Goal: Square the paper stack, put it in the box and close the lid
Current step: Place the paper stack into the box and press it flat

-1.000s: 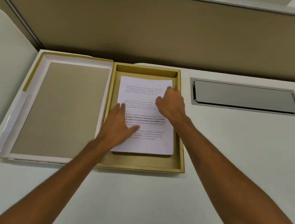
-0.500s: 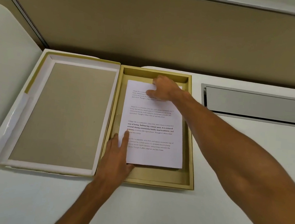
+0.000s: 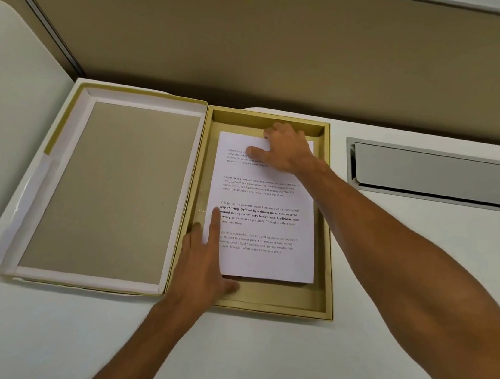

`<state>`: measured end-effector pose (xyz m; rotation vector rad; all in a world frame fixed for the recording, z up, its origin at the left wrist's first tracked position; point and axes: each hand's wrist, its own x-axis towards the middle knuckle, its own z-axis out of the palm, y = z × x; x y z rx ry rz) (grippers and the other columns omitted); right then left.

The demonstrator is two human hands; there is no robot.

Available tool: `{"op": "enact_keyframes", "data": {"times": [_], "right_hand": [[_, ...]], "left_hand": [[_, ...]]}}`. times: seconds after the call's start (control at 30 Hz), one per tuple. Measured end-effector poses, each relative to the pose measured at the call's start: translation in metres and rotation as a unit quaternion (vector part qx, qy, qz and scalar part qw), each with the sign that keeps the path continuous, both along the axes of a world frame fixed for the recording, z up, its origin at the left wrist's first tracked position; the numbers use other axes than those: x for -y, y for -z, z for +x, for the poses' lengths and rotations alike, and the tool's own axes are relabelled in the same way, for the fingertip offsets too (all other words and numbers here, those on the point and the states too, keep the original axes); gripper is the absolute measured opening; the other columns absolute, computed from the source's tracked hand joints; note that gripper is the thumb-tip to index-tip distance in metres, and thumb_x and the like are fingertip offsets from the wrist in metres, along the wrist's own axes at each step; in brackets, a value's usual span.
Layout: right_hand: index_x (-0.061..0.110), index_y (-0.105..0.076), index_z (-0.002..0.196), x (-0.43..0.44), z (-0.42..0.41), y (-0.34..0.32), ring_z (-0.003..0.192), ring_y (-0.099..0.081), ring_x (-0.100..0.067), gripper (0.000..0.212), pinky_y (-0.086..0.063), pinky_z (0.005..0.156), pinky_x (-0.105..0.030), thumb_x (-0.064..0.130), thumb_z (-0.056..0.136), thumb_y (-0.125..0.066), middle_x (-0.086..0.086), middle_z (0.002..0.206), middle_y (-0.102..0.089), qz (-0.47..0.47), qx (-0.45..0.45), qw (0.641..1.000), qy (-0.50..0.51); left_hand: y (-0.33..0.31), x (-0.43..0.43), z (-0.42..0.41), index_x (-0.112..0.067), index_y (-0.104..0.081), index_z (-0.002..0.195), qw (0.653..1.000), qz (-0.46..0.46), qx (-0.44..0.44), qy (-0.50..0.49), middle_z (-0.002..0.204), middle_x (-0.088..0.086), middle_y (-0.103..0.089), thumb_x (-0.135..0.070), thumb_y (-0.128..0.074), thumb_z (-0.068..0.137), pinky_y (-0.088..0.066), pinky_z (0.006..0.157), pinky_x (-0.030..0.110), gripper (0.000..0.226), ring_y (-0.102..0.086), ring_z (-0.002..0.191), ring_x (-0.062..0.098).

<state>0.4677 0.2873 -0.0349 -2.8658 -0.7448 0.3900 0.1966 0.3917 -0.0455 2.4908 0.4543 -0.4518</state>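
Note:
A white paper stack (image 3: 265, 222) with printed text lies flat inside the shallow gold box (image 3: 322, 292) on the white desk. The box's lid (image 3: 107, 190) lies open to the left, its grey-brown inside facing up. My left hand (image 3: 204, 265) rests at the stack's near-left corner, fingers spread, the index finger lying on the page and the thumb at the near edge. My right hand (image 3: 287, 153) lies over the stack's far edge, thumb on the top sheet and fingers curled over the edge. Neither hand lifts the paper.
A grey metal cable flap (image 3: 442, 176) is set into the desk to the right of the box. A tan partition wall (image 3: 260, 39) rises just behind the box. A second white desk surface (image 3: 7, 103) adjoins on the left.
My right hand moved from the stack's right side to its far edge. My left hand slid from the middle of the page to the near-left corner. The stack sits straighter in the box.

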Motion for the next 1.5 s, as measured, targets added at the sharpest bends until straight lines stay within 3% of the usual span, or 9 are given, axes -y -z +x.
{"op": "enact_keyframes", "data": {"times": [0.1, 0.2, 0.43, 0.63, 0.77, 0.9, 1.0, 1.23, 1.5], "right_hand": [[0.01, -0.05, 0.14, 0.014, -0.024, -0.011, 0.135, -0.045, -0.029, 0.063, -0.036, 0.11, -0.046, 0.055, 0.096, -0.051, -0.011, 0.146, -0.051, 0.101, 0.083, 0.986, 0.105], [0.009, -0.048, 0.14, 0.038, -0.064, -0.016, 0.133, -0.047, -0.03, 0.056, -0.043, 0.105, -0.043, 0.042, 0.096, -0.058, -0.011, 0.145, -0.05, 0.225, 0.083, 0.94, 0.242], [0.005, -0.051, 0.133, 0.07, -0.122, -0.017, 0.121, -0.054, -0.028, 0.045, -0.049, 0.09, -0.036, 0.03, 0.096, -0.062, -0.014, 0.13, -0.057, 0.172, 0.035, 0.934, 0.311], [0.0, -0.054, 0.127, 0.061, -0.133, -0.019, 0.115, -0.053, -0.03, 0.037, -0.04, 0.078, -0.03, 0.019, 0.096, -0.059, -0.017, 0.124, -0.058, 0.17, -0.016, 0.94, 0.296], [-0.003, -0.057, 0.118, 0.057, -0.135, -0.016, 0.101, -0.062, -0.029, 0.034, -0.043, 0.066, -0.024, 0.019, 0.092, -0.062, -0.014, 0.114, -0.063, 0.178, -0.082, 0.928, 0.318], [0.007, -0.061, 0.081, 0.054, -0.128, -0.018, 0.067, -0.061, -0.018, 0.015, -0.038, 0.044, -0.019, 0.02, 0.089, -0.063, 0.0, 0.078, -0.063, 0.195, -0.127, 0.907, 0.351], [0.013, -0.051, 0.062, 0.049, -0.123, -0.018, 0.052, -0.052, -0.011, 0.029, -0.036, 0.042, -0.019, 0.02, 0.088, -0.063, 0.005, 0.061, -0.054, 0.186, -0.136, 0.9, 0.37], [0.02, -0.046, 0.061, 0.049, -0.119, -0.025, 0.053, -0.046, -0.005, 0.034, -0.031, 0.043, -0.02, 0.026, 0.091, -0.061, 0.01, 0.063, -0.05, 0.192, -0.148, 0.888, 0.392], [0.022, -0.046, 0.064, 0.056, -0.125, -0.027, 0.059, -0.049, -0.007, 0.03, -0.034, 0.048, -0.022, 0.027, 0.09, -0.06, 0.01, 0.068, -0.052, 0.241, -0.172, 0.862, 0.412]], "left_hand": [[-0.011, -0.002, 0.015, -0.036, 0.023, 0.153, 0.997, -0.076, -0.012, -0.031, 0.166, 0.006, -0.007, -0.067, -0.086, 0.051, -0.027, 0.119, 0.054, 0.153, -0.013, 0.152, 0.031], [-0.019, -0.011, 0.042, -0.022, -0.008, 0.159, 0.98, -0.161, 0.056, -0.1, 0.164, 0.005, -0.025, -0.06, -0.083, 0.066, -0.034, 0.116, 0.053, 0.125, -0.027, 0.15, 0.027], [-0.023, -0.021, 0.1, -0.009, -0.041, 0.142, 0.972, -0.174, 0.034, -0.157, 0.142, 0.008, -0.056, -0.035, -0.075, 0.086, -0.045, 0.087, 0.029, 0.07, -0.058, 0.125, 0.026], [-0.022, -0.022, 0.117, -0.008, -0.042, 0.141, 0.968, -0.165, 0.021, -0.186, 0.138, 0.007, -0.06, -0.037, -0.073, 0.088, -0.043, 0.066, 0.023, 0.067, -0.062, 0.117, 0.025], [-0.024, -0.022, 0.122, -0.007, -0.042, 0.142, 0.968, -0.16, 0.018, -0.192, 0.139, 0.008, -0.058, -0.036, -0.073, 0.088, -0.043, 0.076, 0.026, 0.068, -0.06, 0.12, 0.026], [-0.025, -0.02, 0.127, -0.006, -0.04, 0.142, 0.962, -0.172, 0.011, -0.213, 0.14, 0.011, -0.056, -0.035, -0.074, 0.087, -0.049, 0.08, 0.031, 0.071, -0.059, 0.122, 0.029], [-0.023, -0.02, 0.13, -0.006, -0.042, 0.142, 0.952, -0.199, 0.014, -0.231, 0.138, 0.011, -0.058, -0.032, -0.076, 0.085, -0.054, 0.082, 0.034, 0.071, -0.061, 0.118, 0.028], [-0.022, -0.022, 0.133, -0.019, -0.053, 0.098, 0.945, -0.216, 0.03, -0.245, 0.083, -0.011, -0.057, -0.018, -0.071, 0.086, -0.04, 0.043, 0.018, 0.021, -0.053, 0.064, 0.002], [-0.028, -0.027, 0.128, -0.02, -0.046, 0.104, 0.934, -0.228, 0.033, -0.272, 0.081, -0.011, -0.05, -0.022, -0.071, 0.085, -0.04, 0.047, 0.019, 0.031, -0.053, 0.067, 0.005]]}}
